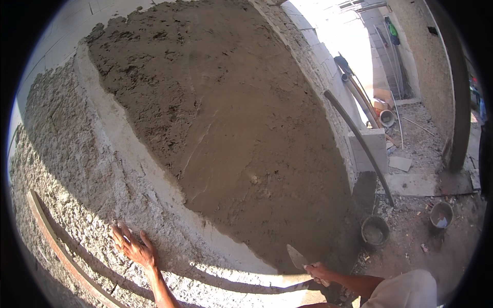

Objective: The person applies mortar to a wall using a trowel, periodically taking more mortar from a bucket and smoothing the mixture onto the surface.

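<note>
My right hand (pixel 319 273) is closed round the handle of a pointed trowel (pixel 296 257). The blade lies at the lower end of a broad patch of wet grey-brown mortar (pixel 257 149) on the wall; whether it touches the mortar I cannot tell. Smooth in the middle and lower right, the patch is rough and pitted along its upper left. My left hand (pixel 136 250) rests with fingers spread on the rough, dry plaster (pixel 77 149) left of the wet area, holding nothing. A paler strip (pixel 123 133) runs between the two surfaces.
A long straight bar (pixel 56 241) leans at the lower left. On the right, a dark curved-looking pole (pixel 359 146) slants past a pale block (pixel 371 149). Two buckets (pixel 375 230) (pixel 441 215) stand on the debris-strewn floor. Pipes (pixel 362 100) lean farther back.
</note>
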Action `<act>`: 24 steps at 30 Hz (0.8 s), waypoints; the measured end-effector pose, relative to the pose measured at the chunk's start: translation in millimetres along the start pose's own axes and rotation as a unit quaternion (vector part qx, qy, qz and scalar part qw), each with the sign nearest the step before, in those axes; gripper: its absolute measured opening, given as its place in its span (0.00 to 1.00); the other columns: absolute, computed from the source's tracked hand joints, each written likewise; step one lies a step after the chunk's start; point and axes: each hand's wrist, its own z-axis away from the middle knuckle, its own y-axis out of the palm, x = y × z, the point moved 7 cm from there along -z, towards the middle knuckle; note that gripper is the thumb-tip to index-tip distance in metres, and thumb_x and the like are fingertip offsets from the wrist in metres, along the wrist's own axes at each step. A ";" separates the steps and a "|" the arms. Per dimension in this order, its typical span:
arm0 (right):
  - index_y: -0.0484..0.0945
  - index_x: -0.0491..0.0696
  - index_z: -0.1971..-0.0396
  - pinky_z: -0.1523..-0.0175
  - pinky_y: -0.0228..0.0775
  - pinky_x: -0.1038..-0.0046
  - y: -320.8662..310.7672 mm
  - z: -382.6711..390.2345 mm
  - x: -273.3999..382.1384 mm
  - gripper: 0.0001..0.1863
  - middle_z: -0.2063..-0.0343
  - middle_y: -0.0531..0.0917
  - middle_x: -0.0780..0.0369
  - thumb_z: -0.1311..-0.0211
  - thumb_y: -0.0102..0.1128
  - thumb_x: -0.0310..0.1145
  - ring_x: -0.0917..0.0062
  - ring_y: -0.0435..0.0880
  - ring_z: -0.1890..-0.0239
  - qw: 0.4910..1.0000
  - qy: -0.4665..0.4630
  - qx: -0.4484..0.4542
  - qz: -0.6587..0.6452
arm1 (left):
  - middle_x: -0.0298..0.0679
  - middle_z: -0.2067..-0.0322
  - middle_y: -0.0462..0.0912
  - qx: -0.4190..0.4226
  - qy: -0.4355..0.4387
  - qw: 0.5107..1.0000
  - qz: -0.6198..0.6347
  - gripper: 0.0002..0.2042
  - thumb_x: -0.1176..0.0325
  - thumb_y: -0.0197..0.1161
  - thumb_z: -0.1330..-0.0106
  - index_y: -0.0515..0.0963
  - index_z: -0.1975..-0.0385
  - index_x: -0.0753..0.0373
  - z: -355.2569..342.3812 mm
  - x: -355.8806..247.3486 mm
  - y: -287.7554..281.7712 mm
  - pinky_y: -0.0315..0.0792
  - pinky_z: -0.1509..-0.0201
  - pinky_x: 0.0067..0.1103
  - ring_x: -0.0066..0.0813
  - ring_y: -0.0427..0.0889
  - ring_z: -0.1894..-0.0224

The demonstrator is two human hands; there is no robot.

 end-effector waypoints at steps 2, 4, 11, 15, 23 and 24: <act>0.76 0.49 0.70 0.85 0.61 0.72 -68.5 1.2 -72.2 0.17 0.86 0.67 0.69 0.24 0.57 0.46 0.82 0.66 0.90 0.991 0.097 -0.033 -0.088 | 0.46 0.21 0.55 0.002 0.019 0.999 -0.050 0.33 0.43 0.42 0.18 0.59 0.22 0.58 40.8 3.0 9.4 0.53 0.21 0.55 0.51 0.57 0.21; 0.78 0.46 0.68 0.82 0.66 0.69 -163.9 -16.4 -167.7 0.15 0.84 0.74 0.66 0.25 0.57 0.43 0.77 0.73 0.87 0.986 0.088 -0.097 -0.107 | 0.56 0.22 0.53 0.020 -0.002 0.993 0.113 0.35 0.43 0.39 0.17 0.54 0.21 0.62 88.3 -39.7 19.0 0.56 0.24 0.54 0.59 0.55 0.21; 0.82 0.40 0.63 0.77 0.75 0.64 -376.6 36.5 -338.7 0.18 0.79 0.84 0.60 0.35 0.63 0.43 0.71 0.84 0.80 0.917 0.273 -0.278 0.080 | 0.53 0.21 0.51 0.120 -0.136 0.983 0.033 0.39 0.34 0.37 0.22 0.51 0.19 0.54 212.8 -97.7 57.3 0.61 0.29 0.64 0.60 0.57 0.23; 0.82 0.40 0.63 0.75 0.77 0.61 -452.8 60.4 -382.8 0.18 0.81 0.83 0.56 0.37 0.62 0.43 0.68 0.85 0.81 0.877 0.390 -0.239 0.146 | 0.53 0.23 0.53 0.330 -0.150 0.925 0.114 0.38 0.36 0.38 0.22 0.52 0.20 0.54 372.6 -217.2 70.7 0.63 0.30 0.62 0.58 0.59 0.24; 0.79 0.52 0.41 0.49 0.82 0.52 -622.5 -152.2 -382.9 0.20 0.55 0.88 0.50 0.29 0.51 0.38 0.52 0.88 0.51 0.773 0.365 -0.149 0.497 | 0.52 0.26 0.57 0.666 -0.217 0.699 0.144 0.35 0.40 0.41 0.22 0.55 0.22 0.56 606.9 -371.3 23.0 0.65 0.33 0.58 0.55 0.62 0.27; 0.80 0.52 0.43 0.50 0.82 0.52 -635.7 -187.3 -381.6 0.19 0.57 0.88 0.50 0.29 0.51 0.38 0.52 0.89 0.52 0.768 0.357 -0.154 0.508 | 0.52 0.26 0.57 0.683 -0.221 0.682 0.138 0.35 0.41 0.42 0.22 0.56 0.22 0.56 629.0 -379.6 23.3 0.66 0.33 0.58 0.55 0.62 0.28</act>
